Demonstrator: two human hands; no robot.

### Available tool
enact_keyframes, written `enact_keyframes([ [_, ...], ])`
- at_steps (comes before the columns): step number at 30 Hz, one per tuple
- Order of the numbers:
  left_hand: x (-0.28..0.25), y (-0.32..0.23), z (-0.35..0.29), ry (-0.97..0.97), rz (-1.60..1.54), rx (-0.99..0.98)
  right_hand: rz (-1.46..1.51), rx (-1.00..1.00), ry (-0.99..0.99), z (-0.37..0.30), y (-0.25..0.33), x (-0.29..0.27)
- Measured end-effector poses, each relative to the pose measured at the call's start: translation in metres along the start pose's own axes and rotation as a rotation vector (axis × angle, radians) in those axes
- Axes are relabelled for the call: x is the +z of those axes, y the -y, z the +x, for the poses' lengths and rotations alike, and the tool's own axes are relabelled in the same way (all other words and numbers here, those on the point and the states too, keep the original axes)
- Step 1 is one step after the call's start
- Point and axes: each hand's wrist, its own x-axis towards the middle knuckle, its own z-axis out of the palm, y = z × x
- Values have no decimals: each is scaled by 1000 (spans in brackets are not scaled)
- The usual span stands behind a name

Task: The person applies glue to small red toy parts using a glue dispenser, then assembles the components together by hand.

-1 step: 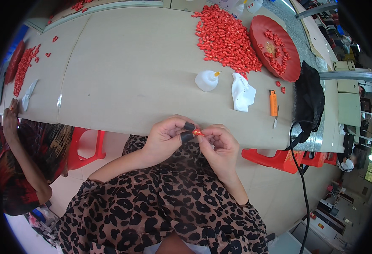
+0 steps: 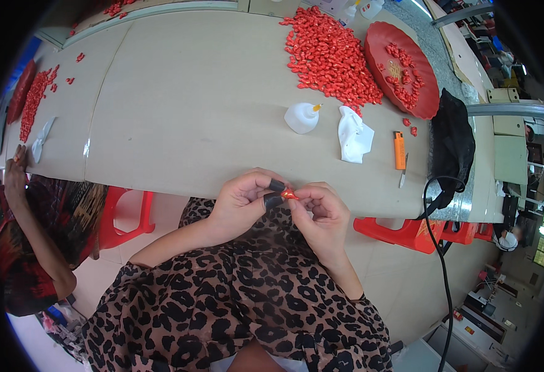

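Observation:
Between my two hands, just off the table's near edge, is a small shiny red piece [image 2: 289, 194] with a light patch on it. My left hand [image 2: 242, 201], with black covers on thumb and forefinger, pinches it from the left. My right hand [image 2: 323, 211] closes its thumb and fingertips on the piece's right end. Beyond them on the table stands a white squeeze bottle [image 2: 302, 119] with a yellowish tip. A crumpled white cloth [image 2: 354, 136] lies right of the bottle. Farther off is a large heap of similar red pieces [image 2: 328, 59].
A red scalloped tray [image 2: 377, 46] holding clustered red pieces sits at the far right. Nearer are an orange lighter [image 2: 399, 150], a small blade [image 2: 403, 173], and a black bag [image 2: 455, 136] with a dangling cable [image 2: 443, 285]. At left, another person's hand [image 2: 17, 164] rests by a second red heap [image 2: 31, 102].
The red piece has turned slightly between my fingertips. Both hands stay in place.

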Motion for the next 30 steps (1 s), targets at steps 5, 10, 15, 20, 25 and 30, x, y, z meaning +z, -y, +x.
enact_keyframes([
  [5,0,0,-1,32,31,27,-58,-80,9,-3,-2,-3],
  [10,0,3,-2,43,145,53,-173,-198,1,-2,-5,-6],
  [15,-2,1,-5,12,333,124,-284,-305,18,-2,-1,-4],
  [20,-1,0,-2,63,449,174,-274,-286,20,-5,-4,-9],
  [25,-2,1,-4,69,480,175,-241,-233,17,-8,-5,-6],
  [30,-3,1,-4,76,542,175,-233,-209,14,-9,-5,-6],
])
